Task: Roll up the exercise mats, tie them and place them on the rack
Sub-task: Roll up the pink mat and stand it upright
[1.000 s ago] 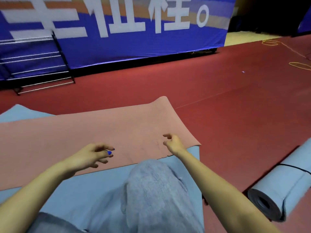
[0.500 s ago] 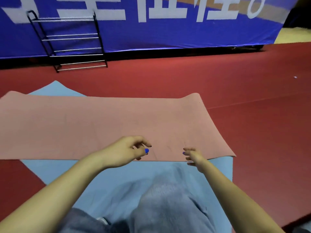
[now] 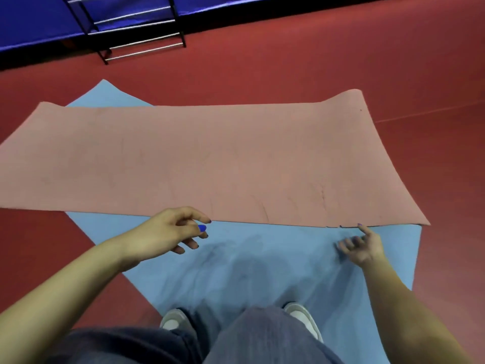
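The pink mat (image 3: pixel 204 164) lay unrolled across the middle of the frame, spread crosswise over the blue mat (image 3: pixel 262 264), its far right corner curling up off the red floor (image 3: pixel 315 61). The blue mat ran from the lower centre up under it, one corner poking out beyond at upper left. My left hand (image 3: pixel 160 235) hovered at the pink mat's near edge, fingers loosely curled, holding nothing. My right hand (image 3: pixel 363 245) was at the same edge toward the right, fingers spread, the forefinger tip at the edge; it was blurred, so I couldn't tell if it touched. The rack (image 3: pixel 136 30) stood at upper left against the blue banner (image 3: pixel 34 19). My shoes (image 3: pixel 173 320) stood on the blue mat at the bottom.
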A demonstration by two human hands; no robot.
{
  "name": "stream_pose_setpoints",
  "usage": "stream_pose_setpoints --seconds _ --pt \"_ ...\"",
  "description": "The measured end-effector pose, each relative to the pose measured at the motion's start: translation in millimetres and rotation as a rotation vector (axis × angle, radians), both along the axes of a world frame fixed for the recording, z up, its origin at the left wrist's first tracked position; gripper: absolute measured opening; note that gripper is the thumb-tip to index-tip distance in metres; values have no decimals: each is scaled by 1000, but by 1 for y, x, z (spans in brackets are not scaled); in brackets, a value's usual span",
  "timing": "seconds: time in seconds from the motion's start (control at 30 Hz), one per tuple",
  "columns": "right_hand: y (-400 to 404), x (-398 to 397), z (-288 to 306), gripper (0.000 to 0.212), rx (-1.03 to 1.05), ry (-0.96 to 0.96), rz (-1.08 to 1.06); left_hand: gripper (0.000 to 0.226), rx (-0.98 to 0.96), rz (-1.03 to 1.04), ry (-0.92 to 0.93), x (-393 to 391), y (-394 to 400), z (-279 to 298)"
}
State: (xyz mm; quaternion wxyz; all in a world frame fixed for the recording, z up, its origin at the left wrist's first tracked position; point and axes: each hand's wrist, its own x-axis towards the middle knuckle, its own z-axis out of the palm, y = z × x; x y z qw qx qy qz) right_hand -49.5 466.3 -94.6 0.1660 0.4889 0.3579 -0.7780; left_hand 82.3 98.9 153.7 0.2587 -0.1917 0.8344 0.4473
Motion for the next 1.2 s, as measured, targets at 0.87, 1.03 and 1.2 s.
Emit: stream_pose_setpoints --seconds 0.87,1.03,1.2 --pt "-142 -85 175 24 1390 1062 673 16 32 36 164 0 15 21" --pt "-244 -28 231 21 1573 1858 1223 58 263 663 318 14 -28 35" --pt "-290 49 222 20 1485 2186 2081 91 580 1340 222 46 -76 42"
